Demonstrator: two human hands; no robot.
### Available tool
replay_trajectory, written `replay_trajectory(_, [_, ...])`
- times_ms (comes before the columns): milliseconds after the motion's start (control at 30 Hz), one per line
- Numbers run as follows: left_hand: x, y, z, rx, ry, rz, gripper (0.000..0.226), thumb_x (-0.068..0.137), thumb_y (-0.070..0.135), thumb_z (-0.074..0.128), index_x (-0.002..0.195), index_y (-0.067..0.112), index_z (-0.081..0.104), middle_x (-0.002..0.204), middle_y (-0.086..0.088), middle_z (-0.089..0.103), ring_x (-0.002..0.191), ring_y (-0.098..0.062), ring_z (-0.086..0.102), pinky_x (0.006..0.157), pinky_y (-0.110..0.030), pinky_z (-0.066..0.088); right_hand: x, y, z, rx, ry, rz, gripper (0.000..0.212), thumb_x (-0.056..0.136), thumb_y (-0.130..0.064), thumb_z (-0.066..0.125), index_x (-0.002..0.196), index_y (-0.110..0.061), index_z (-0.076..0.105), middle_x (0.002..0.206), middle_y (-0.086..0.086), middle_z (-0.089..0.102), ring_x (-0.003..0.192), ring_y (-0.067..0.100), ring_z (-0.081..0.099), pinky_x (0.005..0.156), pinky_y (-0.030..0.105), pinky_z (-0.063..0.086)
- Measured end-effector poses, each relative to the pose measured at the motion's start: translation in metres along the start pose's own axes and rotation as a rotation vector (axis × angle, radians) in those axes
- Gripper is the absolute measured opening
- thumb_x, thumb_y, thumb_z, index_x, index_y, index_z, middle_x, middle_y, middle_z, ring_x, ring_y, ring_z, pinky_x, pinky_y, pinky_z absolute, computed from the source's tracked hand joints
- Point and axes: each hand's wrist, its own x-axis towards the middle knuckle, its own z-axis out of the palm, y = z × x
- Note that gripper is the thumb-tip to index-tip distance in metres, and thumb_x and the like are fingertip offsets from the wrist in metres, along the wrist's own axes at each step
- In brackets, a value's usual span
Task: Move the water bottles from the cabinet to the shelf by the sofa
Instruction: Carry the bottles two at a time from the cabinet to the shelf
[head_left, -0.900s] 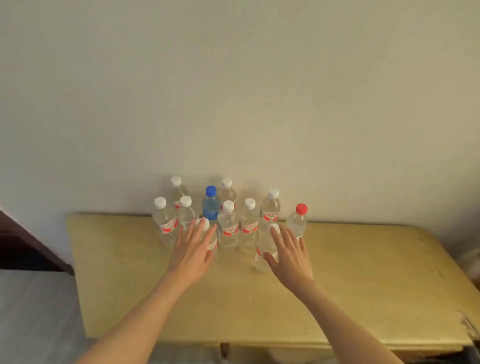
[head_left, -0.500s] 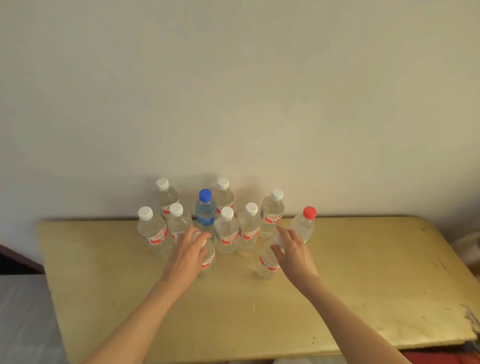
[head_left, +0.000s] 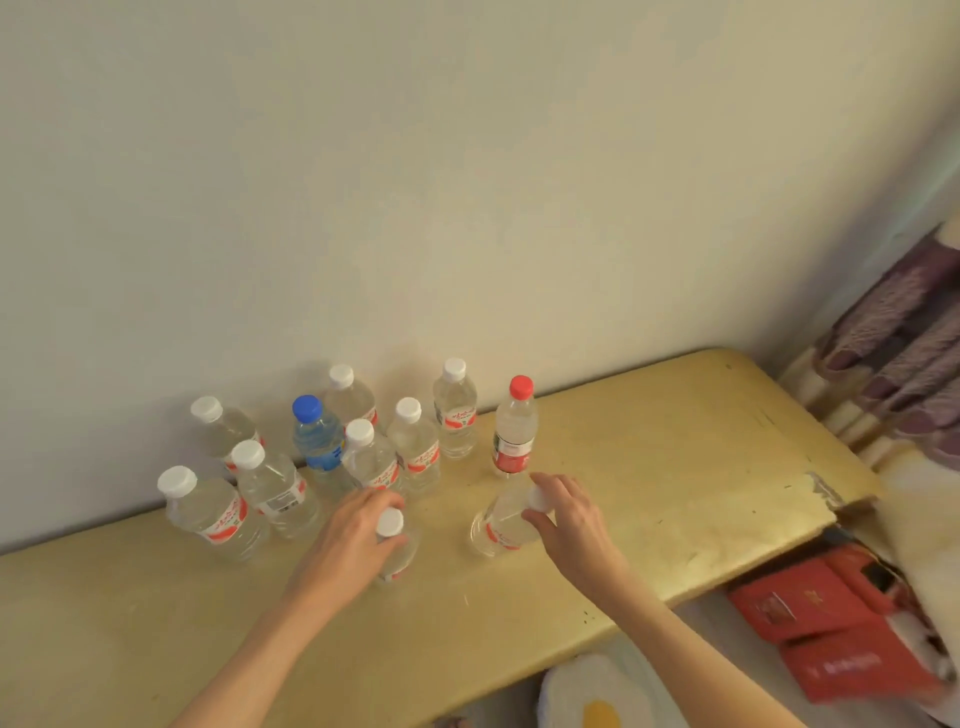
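Left hand grips neck of front-left bottle; right hand grips cap end of front-right bottle; both upright on yellow table, 8 more bottles behind near wall

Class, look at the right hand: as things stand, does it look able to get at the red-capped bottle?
Probably yes. The red-capped bottle stands just beyond the right hand with nothing between them, but that hand already grips a white-capped bottle by its neck, so it would need to let go first.
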Motion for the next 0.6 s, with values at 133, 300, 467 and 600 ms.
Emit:
replay_trajectory(133, [-0.008, 0.054, 0.025, 0.009, -0.133, 0.131, 0.029, 0.079, 0.018, 0.066, 0.107, 0.018, 0.058, 0.104, 0.008, 0.051, 0.097, -0.012, 0.045, 0.082, -0.021, 0.031, -0.056, 0.016, -0.044, -0.029, 0.043, 0.09, 0.045, 0.09, -0.021, 0.054, 0.131, -0.01, 0.04, 0.128, 0.009, 0.051, 0.118, 0.025, 0.046, 0.095, 0.026, 0.032])
replay_trajectory(300, [-0.045, 0.14, 0.06, -0.022, -0.218, 0.393, 0.025, 0.081, 0.019, 0.063, 0.105, 0.016, 0.057, 0.1, 0.012, 0.049, 0.099, -0.011, 0.044, 0.077, -0.017, 0.026, -0.17, 0.037, -0.101, -0.085, 0.203, 0.236, 0.046, 0.09, -0.025, 0.053, 0.132, -0.015, 0.038, 0.13, 0.003, 0.048, 0.123, 0.018, 0.04, 0.096, 0.019, 0.026])
replay_trajectory(467, [-0.122, 0.24, 0.104, -0.105, -0.297, 0.704, 0.022, 0.08, 0.011, 0.062, 0.1, 0.018, 0.057, 0.099, 0.01, 0.053, 0.1, -0.012, 0.046, 0.077, -0.012, 0.027, -0.322, 0.05, -0.151, -0.068, 0.493, 0.437, 0.042, 0.085, -0.023, 0.061, 0.125, -0.017, 0.047, 0.118, -0.002, 0.051, 0.114, 0.014, 0.044, 0.088, 0.012, 0.025])
replay_trajectory(600, [-0.202, 0.321, 0.139, -0.206, -0.358, 0.873, 0.026, 0.079, 0.006, 0.063, 0.103, 0.017, 0.059, 0.099, 0.008, 0.054, 0.099, -0.011, 0.046, 0.081, -0.01, 0.027, -0.445, 0.05, -0.183, -0.091, 0.72, 0.58, 0.042, 0.08, -0.016, 0.067, 0.12, -0.011, 0.055, 0.113, 0.003, 0.059, 0.109, 0.016, 0.05, 0.088, 0.008, 0.025])
